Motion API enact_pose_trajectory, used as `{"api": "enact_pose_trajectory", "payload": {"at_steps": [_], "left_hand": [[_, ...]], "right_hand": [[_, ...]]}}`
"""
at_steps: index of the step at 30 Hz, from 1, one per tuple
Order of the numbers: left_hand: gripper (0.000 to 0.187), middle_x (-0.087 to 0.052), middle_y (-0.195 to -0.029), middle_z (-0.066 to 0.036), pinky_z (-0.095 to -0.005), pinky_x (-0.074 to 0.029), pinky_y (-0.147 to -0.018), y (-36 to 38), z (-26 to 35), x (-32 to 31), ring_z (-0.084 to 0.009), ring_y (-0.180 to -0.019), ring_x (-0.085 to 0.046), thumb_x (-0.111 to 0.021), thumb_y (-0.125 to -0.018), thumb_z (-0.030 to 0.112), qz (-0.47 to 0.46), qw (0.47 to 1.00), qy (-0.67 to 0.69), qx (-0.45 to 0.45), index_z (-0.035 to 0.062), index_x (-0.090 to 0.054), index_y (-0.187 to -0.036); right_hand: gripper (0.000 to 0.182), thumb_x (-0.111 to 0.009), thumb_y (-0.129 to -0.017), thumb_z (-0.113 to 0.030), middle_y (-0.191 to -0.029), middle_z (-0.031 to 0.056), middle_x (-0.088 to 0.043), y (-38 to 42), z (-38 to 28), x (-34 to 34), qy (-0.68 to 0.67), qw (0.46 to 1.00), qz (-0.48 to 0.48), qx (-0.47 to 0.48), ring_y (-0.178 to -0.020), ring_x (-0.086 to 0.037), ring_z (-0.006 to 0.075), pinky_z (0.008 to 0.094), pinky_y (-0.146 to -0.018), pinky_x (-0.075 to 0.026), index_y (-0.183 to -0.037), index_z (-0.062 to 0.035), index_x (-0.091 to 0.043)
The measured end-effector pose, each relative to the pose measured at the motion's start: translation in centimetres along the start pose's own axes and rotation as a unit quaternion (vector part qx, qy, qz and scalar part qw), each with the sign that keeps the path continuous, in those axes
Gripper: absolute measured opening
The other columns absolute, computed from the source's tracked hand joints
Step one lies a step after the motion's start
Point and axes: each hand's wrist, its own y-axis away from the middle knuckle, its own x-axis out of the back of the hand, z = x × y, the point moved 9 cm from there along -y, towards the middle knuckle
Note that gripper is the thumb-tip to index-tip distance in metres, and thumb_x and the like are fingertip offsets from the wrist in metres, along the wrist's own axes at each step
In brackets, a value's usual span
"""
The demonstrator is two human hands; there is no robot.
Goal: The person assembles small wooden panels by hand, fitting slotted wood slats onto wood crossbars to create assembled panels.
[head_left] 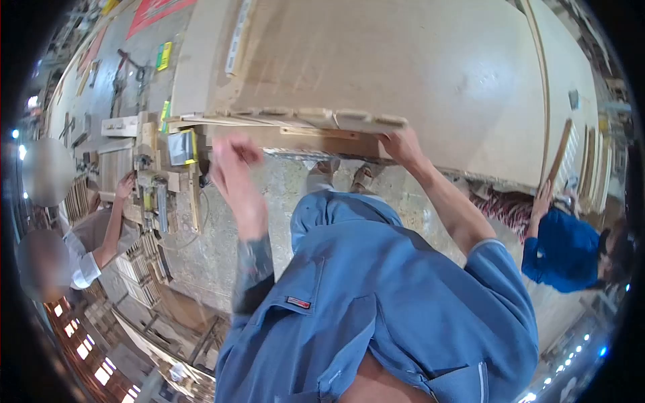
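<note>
Light wooden strips [295,119] lie side by side along the near edge of the large tan board [403,60]. At the right end of these strips, my right hand [401,143] is closed on a wooden strip. My left hand [235,161] is raised beside their left end, over the bench edge. Motion smears its fingers, so whether they hold anything cannot be made out. Under the strips runs a narrow piece of wood [319,133] with small dark marks near its ends.
A labelled strip [238,40] lies on the board. To the left are a yellow-edged box [181,148], clamps and wood pieces. Two people, one with a hand [125,185] at the wood, are at left. A person in blue [564,248] is at right. Concrete floor [275,195] shows below.
</note>
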Motion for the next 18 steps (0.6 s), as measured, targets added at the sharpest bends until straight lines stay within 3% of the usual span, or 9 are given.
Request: {"api": "enact_pose_trajectory", "payload": {"at_steps": [2,4,5,7,9,12,13,16,18], "left_hand": [[0.081,-0.064,-0.108,-0.017,-0.0414,-0.052,-0.080,3.7,-3.9,1.2,-0.0302,-0.091,-0.064,-0.029,-0.096,0.076,0.004,0.950,0.220,0.222,0.0067,-0.048,-0.134],[0.097,-0.053,-0.130,-0.021,-0.0519,-0.053,-0.089,5.7,-5.1,2.0,-0.0398,-0.109,-0.062,-0.029,-0.088,0.085,-0.039,0.899,0.324,0.292,0.0085,-0.031,-0.147],[0.097,-0.053,-0.130,-0.021,-0.0519,-0.053,-0.089,5.4,-5.3,3.1,-0.0398,-0.109,-0.062,-0.029,-0.088,0.085,-0.026,0.900,0.331,0.282,0.0085,-0.031,-0.147],[0.087,-0.045,-0.143,-0.021,-0.0563,-0.051,-0.095,5.0,-5.5,3.3,-0.0399,-0.126,-0.054,-0.031,-0.094,0.077,-0.058,0.822,0.485,0.294,0.0124,-0.024,-0.153],[0.084,-0.037,-0.151,-0.020,-0.0590,-0.050,-0.096,5.3,-10.7,3.9,-0.0404,-0.130,-0.050,-0.036,-0.095,0.073,-0.001,0.786,0.444,0.429,0.0149,-0.024,-0.154],[0.082,-0.041,-0.148,-0.018,-0.0521,-0.051,-0.095,4.9,-17.1,4.3,-0.0364,-0.123,-0.057,-0.044,-0.095,0.068,0.010,0.763,0.481,0.432,0.0161,-0.023,-0.155],[0.083,-0.042,-0.147,-0.018,-0.0495,-0.052,-0.095,4.0,-18.0,4.3,-0.0348,-0.120,-0.060,-0.047,-0.095,0.067,-0.011,0.766,0.484,0.424,0.0168,-0.022,-0.155],[0.077,-0.049,-0.142,-0.019,-0.0543,-0.047,-0.101,1.2,-18.9,4.7,-0.0383,-0.121,-0.059,-0.050,-0.096,0.060,0.075,0.752,0.461,0.465,0.0159,-0.026,-0.154],[0.077,-0.050,-0.141,-0.019,-0.0535,-0.047,-0.102,-1.5,-19.6,5.2,-0.0381,-0.120,-0.059,-0.050,-0.096,0.061,0.077,0.754,0.472,0.450,0.0154,-0.026,-0.154]], "right_hand": [[0.028,-0.065,-0.086,-0.010,-0.108,0.0102,-0.068,-1.1,-3.3,2.5,0.022,0.998,0.015,0.052,-0.100,-0.065,0.0319,0.0444,-0.086,-0.051,-0.113,-0.0132,-0.069],[0.029,-0.064,-0.086,-0.009,-0.109,0.0107,-0.069,-4.2,-5.3,3.5,0.015,0.993,0.043,0.109,-0.100,-0.065,0.0321,0.0437,-0.086,-0.052,-0.115,-0.0122,-0.068],[0.031,-0.063,-0.086,-0.009,-0.113,0.0107,-0.068,-6.5,-5.2,2.1,0.026,0.994,-0.019,0.107,-0.101,-0.066,0.0327,0.0433,-0.087,-0.052,-0.117,-0.0116,-0.068],[0.033,-0.062,-0.086,-0.009,-0.117,0.0106,-0.068,-11.2,-6.4,0.2,0.040,0.989,-0.086,0.118,-0.103,-0.066,0.0333,0.0429,-0.088,-0.053,-0.119,-0.0109,-0.067],[0.036,-0.061,-0.088,-0.013,-0.121,0.0134,-0.067,-18.1,-7.1,-2.6,0.027,0.975,-0.215,0.040,-0.107,-0.065,0.0343,0.0430,-0.091,-0.052,-0.123,-0.0089,-0.065],[0.042,-0.065,-0.087,-0.024,-0.122,0.0184,-0.067,-30.1,-9.7,-7.6,-0.140,0.983,-0.102,-0.058,-0.112,-0.064,0.0354,0.0440,-0.093,-0.052,-0.126,-0.0080,-0.064],[0.042,-0.065,-0.087,-0.024,-0.122,0.0184,-0.067,-33.2,-11.2,-11.2,-0.146,0.983,-0.105,-0.036,-0.112,-0.064,0.0354,0.0440,-0.093,-0.052,-0.126,-0.0080,-0.064],[0.045,-0.070,-0.084,-0.033,-0.115,0.0220,-0.068,-41.0,-13.1,-16.3,-0.110,0.973,0.011,-0.201,-0.109,-0.066,0.0359,0.0431,-0.090,-0.053,-0.120,-0.0058,-0.065],[0.045,-0.073,-0.081,-0.036,-0.107,0.0215,-0.070,-43.9,-15.1,-16.4,-0.013,0.979,0.029,-0.201,-0.101,-0.068,0.0367,0.0423,-0.084,-0.055,-0.112,-0.0035,-0.066]]}}
